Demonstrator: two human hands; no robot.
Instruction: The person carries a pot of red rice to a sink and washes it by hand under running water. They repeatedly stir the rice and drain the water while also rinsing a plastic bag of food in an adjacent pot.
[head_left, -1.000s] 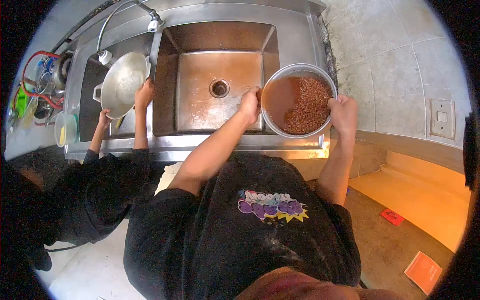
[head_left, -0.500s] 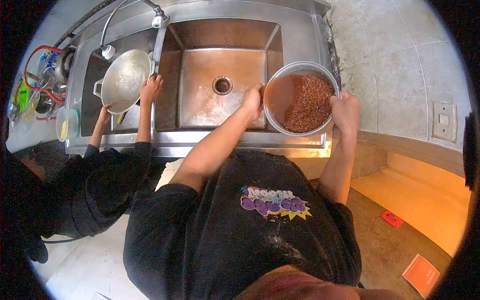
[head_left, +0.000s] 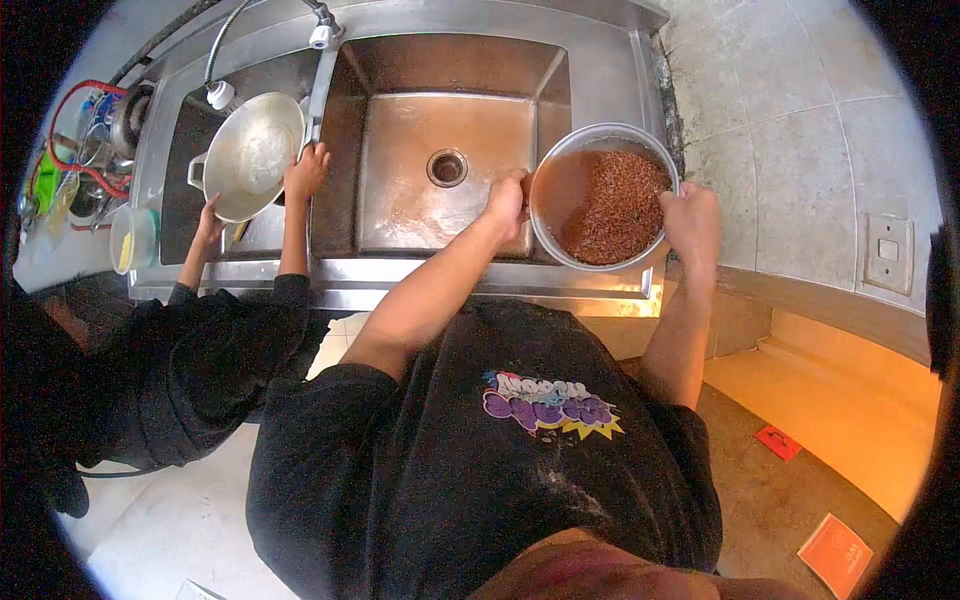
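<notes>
A round metal pot [head_left: 627, 208] with reddish-brown grains and cloudy brown water is held over the right edge of the sink. The grains are heaped toward the right side, and the water lies on the left. My left hand [head_left: 507, 207] is closed round the handle on the pot's left side. On the opposite side, my right hand [head_left: 692, 222] grips the other handle, thumb near the rim. To the left of the pot, the steel sink basin [head_left: 410, 190] has a wet, brownish floor and a round drain [head_left: 446, 168].
At the left basin a co-worker's hands [head_left: 306, 172] hold a large pale metal pan [head_left: 256, 160]. A faucet [head_left: 322, 36] and a spray nozzle [head_left: 220, 95] hang behind. A plastic tub [head_left: 135, 240] stands at far left. The tiled wall [head_left: 790, 150] rises on the right.
The co-worker's pan has shifted slightly. My hands and the pot have barely moved.
</notes>
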